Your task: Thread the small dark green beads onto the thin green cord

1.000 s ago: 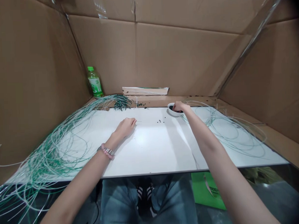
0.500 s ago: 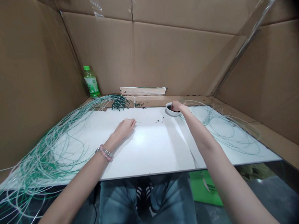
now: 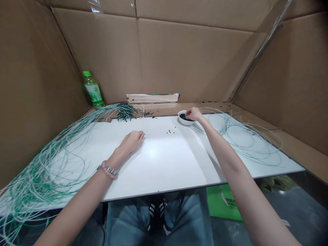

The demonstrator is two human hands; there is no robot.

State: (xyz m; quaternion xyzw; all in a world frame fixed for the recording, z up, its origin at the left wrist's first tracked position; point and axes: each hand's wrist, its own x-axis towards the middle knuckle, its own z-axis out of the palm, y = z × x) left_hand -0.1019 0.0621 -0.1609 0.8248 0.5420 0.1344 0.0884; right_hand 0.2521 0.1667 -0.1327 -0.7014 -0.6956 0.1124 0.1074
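Observation:
My left hand (image 3: 132, 140) rests on the white tabletop, its fingers pinched on a thin wire (image 3: 148, 135) whose end sticks out to the right. My right hand (image 3: 194, 114) is at the white bowl (image 3: 186, 123), with closed fingertips dipping over its rim onto small black pieces (image 3: 182, 116). Whatever those fingertips hold is too small to make out. Several loose black bits (image 3: 170, 132) lie on the table between my hands.
Long green and white wires (image 3: 44, 170) spread over the table's left side, dark pieces (image 3: 126, 113) bunched at their far end. Looser wire loops (image 3: 242, 138) lie at right. A green-capped bottle (image 3: 93, 90) stands back left. Cardboard walls (image 3: 194, 57) enclose the table.
My right hand has risen slightly in the bowl, so more of its fingers show. The left hand keeps its pinch. The whole view has shifted a little.

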